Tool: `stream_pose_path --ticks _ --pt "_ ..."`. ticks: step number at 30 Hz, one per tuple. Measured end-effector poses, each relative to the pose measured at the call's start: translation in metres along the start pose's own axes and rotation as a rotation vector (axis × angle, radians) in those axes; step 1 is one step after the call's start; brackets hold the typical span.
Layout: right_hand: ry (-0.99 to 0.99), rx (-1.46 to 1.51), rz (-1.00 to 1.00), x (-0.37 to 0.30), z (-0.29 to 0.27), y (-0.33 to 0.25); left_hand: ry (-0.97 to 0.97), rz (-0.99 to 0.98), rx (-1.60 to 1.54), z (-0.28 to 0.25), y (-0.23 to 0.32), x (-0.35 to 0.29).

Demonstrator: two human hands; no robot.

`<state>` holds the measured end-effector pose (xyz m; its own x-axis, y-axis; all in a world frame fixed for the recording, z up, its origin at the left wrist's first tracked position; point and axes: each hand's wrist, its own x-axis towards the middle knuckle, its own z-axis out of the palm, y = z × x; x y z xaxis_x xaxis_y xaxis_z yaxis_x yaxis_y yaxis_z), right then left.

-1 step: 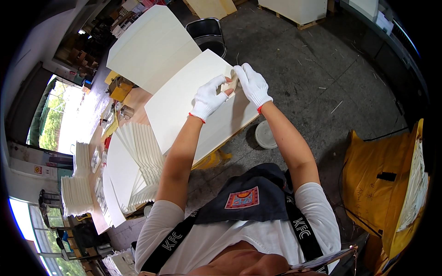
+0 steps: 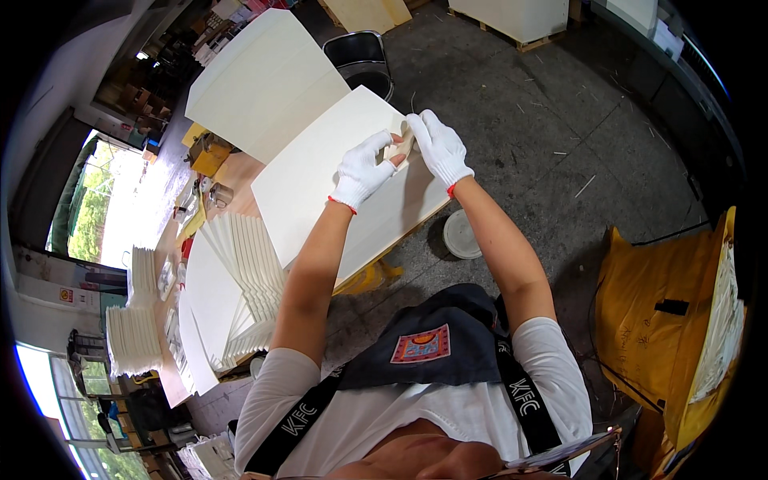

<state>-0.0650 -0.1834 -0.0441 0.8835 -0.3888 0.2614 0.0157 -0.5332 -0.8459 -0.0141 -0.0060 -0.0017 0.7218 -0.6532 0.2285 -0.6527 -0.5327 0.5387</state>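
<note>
White gloves with red cuffs cover both my hands, which meet over the far right part of a large white board (image 2: 320, 184) on the table. A small cream-coloured strip (image 2: 399, 150) lies between them; its kind is hard to make out. My left hand (image 2: 364, 170) pinches the near end of it, with bare thumb and fingertip showing. At the strip's other end, my right hand (image 2: 438, 148) is closed over it with fingers together, hiding that end and the right thumb. Another large white sheet (image 2: 268, 84) lies beyond the board.
Fanned white folded sheets (image 2: 248, 276) lie on the table at left, near a stacked white pile (image 2: 132, 336). A glass jar (image 2: 221, 194) and a yellow box (image 2: 210, 158) stand farther back. A lidded bucket (image 2: 462, 234), black chair (image 2: 358, 60) and yellow sack (image 2: 652, 320) are around the table.
</note>
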Motion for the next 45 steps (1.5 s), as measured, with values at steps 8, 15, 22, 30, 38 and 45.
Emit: stream_pose_path --ticks 8,15,22,30,38,45 --pt "0.027 0.006 -0.087 -0.004 -0.004 0.001 -0.021 -0.032 0.046 -0.003 0.015 0.000" --pt "0.025 0.023 0.123 -0.006 -0.043 0.010 0.154 0.333 0.330 0.006 0.013 -0.010" --pt "-0.025 -0.390 -0.358 -0.003 -0.031 0.025 0.130 0.260 0.311 0.008 0.002 -0.006" --pt "-0.043 -0.559 -0.549 0.011 -0.042 0.005 0.073 0.146 0.353 0.008 -0.008 0.018" --pt "-0.163 0.074 0.054 0.005 -0.020 -0.008 -0.029 0.031 -0.061 0.002 -0.010 0.007" --pt "-0.023 0.062 -0.009 0.000 -0.007 0.001 -0.042 0.031 -0.046 0.000 -0.004 0.008"
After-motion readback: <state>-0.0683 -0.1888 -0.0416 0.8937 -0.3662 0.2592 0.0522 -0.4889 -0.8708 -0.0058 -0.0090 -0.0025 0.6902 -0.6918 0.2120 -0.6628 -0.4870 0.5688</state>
